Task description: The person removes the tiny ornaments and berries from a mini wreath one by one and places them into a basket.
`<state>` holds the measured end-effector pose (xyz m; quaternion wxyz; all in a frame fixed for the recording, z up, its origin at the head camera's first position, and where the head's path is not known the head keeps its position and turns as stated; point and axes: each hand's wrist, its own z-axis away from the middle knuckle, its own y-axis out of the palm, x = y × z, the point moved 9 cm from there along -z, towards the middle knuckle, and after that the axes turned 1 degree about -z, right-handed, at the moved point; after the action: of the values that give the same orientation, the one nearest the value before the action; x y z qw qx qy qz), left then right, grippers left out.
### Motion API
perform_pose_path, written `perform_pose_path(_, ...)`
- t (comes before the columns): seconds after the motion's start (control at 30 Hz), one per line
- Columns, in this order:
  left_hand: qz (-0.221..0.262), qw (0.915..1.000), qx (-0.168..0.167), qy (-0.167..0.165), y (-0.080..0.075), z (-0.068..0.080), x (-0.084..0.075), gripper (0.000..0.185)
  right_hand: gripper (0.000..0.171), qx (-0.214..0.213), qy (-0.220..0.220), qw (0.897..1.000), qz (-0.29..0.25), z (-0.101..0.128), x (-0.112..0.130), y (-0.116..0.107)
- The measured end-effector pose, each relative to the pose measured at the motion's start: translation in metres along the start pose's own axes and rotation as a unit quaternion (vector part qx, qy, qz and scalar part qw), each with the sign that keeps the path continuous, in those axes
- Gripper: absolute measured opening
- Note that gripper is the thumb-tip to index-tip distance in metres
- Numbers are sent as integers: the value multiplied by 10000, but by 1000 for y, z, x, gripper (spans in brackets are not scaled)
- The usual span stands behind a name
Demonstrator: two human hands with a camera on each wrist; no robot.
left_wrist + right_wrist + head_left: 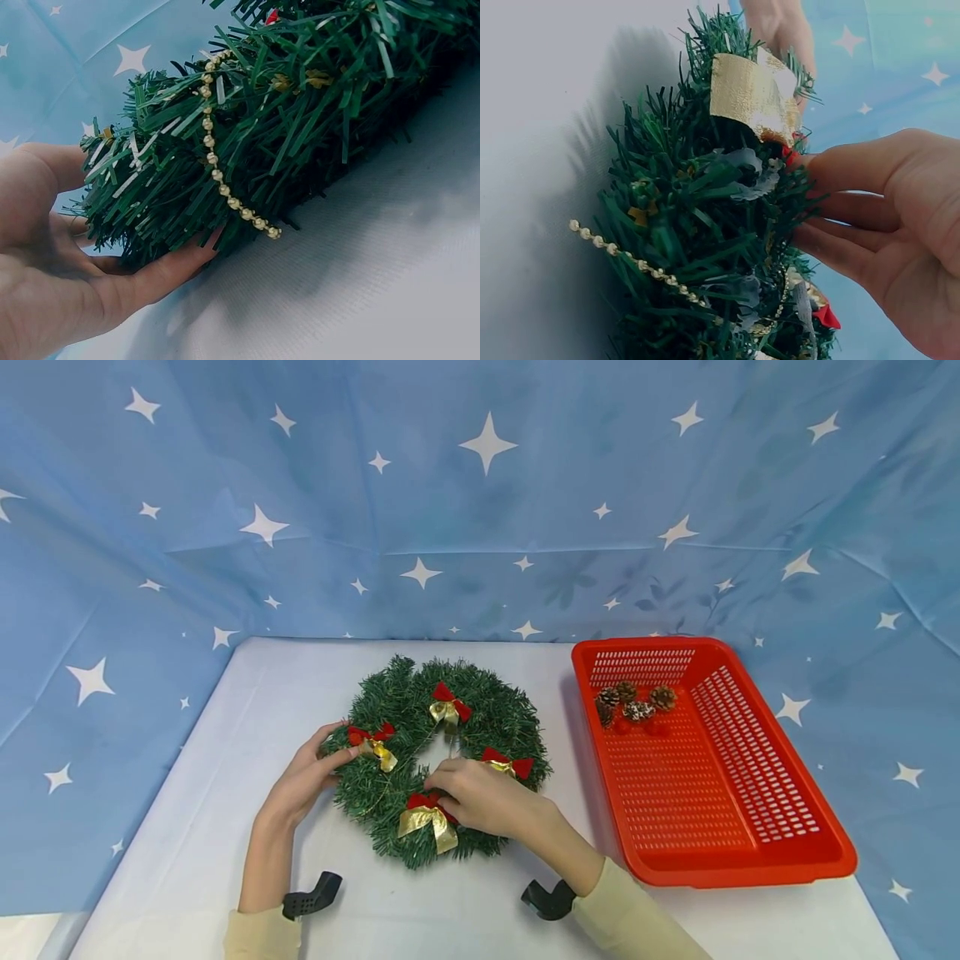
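Observation:
A green tinsel wreath (397, 702) lies on the white-covered table, trimmed with several red-and-gold bows. My left hand (303, 777) grips its left side, with the thumb over the top beside the left bow (372, 743) and fingers underneath. On the near side, my right hand (487, 797) pinches the red part of the front bow (429, 818); its gold tails hang toward the table edge. The right wrist view shows that hand's fingertips tucked into the greenery by the gold ribbon (742, 94). A gold bead chain (217, 175) dangles from the wreath's outer side.
To the right stands a red plastic basket (682, 810) with slotted walls. Pine cones (663, 697) and small red items (656, 727) sit in its far left corner. Black wrist mounts (311, 897) show at both wrists. A blue starry cloth (480, 510) hangs behind the table.

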<state>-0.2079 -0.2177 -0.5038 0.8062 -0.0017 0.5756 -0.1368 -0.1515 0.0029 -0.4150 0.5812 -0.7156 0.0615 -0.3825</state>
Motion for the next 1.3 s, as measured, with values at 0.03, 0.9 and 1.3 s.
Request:
perform_pose_path(0.03,-2,10000,6,0,0,0,0,78,23,10,7,10000,40,0,0,1)
perform_pose_path(0.9,-85,9998,-172,-3,-3,1,0,73,15,100,34,9994,333,-2,4,6)
perform_pose_path(1.3,-89,9999,-134,28,-3,1,1,72,11,-20,-24,9994,342,0,3,5)
